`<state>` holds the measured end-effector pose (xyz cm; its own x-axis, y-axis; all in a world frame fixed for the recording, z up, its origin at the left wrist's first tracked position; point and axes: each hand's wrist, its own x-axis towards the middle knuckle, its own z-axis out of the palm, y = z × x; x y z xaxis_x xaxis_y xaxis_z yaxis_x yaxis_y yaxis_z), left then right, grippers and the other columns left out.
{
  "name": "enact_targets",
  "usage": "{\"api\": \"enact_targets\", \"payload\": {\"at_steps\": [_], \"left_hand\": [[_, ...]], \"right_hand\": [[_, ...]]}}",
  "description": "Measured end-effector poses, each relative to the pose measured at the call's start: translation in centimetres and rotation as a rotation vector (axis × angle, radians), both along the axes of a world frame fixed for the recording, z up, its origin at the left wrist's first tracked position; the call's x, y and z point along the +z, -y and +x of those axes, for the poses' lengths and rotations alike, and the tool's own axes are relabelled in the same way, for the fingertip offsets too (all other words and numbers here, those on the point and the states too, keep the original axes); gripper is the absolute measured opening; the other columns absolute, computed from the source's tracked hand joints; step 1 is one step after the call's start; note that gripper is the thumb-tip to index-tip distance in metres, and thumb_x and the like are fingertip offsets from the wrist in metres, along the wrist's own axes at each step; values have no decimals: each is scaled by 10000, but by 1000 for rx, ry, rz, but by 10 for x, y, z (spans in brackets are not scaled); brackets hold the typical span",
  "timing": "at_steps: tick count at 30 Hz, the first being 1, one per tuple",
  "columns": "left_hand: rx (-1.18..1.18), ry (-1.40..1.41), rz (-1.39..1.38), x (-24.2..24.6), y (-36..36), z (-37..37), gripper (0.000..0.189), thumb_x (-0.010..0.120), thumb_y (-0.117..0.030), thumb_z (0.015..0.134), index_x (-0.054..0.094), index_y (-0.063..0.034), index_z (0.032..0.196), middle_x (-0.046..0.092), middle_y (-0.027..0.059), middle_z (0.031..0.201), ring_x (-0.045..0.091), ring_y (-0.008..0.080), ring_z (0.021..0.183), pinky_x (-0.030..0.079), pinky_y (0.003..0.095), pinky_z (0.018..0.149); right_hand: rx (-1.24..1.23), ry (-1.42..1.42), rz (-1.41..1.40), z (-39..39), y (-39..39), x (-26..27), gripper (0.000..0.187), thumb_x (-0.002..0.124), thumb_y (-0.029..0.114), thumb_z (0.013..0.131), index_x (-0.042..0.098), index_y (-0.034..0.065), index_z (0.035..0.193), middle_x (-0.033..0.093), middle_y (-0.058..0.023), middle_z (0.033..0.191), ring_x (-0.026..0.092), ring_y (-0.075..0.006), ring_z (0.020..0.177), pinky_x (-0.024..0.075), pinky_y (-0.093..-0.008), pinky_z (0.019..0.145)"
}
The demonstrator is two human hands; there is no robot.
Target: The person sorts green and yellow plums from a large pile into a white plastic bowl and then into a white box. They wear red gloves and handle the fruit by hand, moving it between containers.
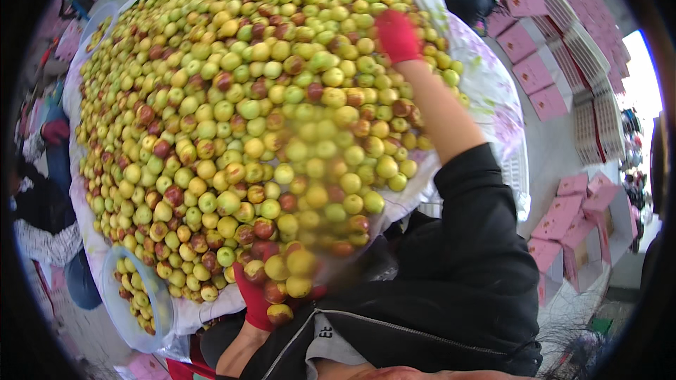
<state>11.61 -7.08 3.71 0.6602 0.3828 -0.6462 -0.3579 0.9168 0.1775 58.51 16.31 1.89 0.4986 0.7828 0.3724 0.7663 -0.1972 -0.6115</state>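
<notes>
A large heap of green-yellow fresh jujubes (227, 111), many with red-brown patches, covers a table before me. My left hand (254, 295), in a red glove, cups several jujubes (285, 274) against the near edge of the heap, close to my black jacket. My right arm stretches across the heap. At its end my right hand (398, 37), also gloved in red, is over the fruit on the far right side. Motion blurs it, and its fingers are hidden, so its grip cannot be told. A hazy patch blurs the jujubes in the middle.
A floral plastic sheet (494, 84) lies under the heap. At the near left stands a translucent basin (163, 306) holding jujubes; another basin (84, 37) is farther left. Pink cartons (533, 74) and white crates (586, 55) are stacked right. People sit around the table's left and far sides.
</notes>
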Motion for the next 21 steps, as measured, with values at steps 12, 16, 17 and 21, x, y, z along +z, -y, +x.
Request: {"api": "enact_targets", "payload": {"at_steps": [12,16,17,21], "left_hand": [[192,32,-141,-34,3,6,1121,260,-946,703,413,-126,1452,457,165,1431,426,433,1313,381,650,992],[-121,-166,309,-32,7,2,1078,236,-913,748,392,-120,1460,454,148,1438,421,445,1316,399,646,972],[-218,-226,459,-30,8,1,1065,235,-911,751,390,-134,1463,443,134,1451,410,444,1325,391,651,975],[59,131,57,-13,7,1,1007,233,-903,759,374,-211,1478,401,82,1493,364,439,1360,342,671,1002]], "right_hand": [[-236,193,-999,105,18,-25,630,672,397,727,610,12,1223,651,-244,1161,652,-361,1047,500,-419,921],[26,12,-428,67,50,2,554,684,395,825,575,58,1251,663,-164,1118,662,-277,941,531,-364,805],[98,-126,-335,46,61,7,511,668,368,863,562,74,1267,665,-129,1095,655,-239,911,532,-349,778],[474,-1014,-158,-68,137,41,476,614,197,907,487,113,1358,560,-112,1283,624,-182,852,529,-294,696]]}}
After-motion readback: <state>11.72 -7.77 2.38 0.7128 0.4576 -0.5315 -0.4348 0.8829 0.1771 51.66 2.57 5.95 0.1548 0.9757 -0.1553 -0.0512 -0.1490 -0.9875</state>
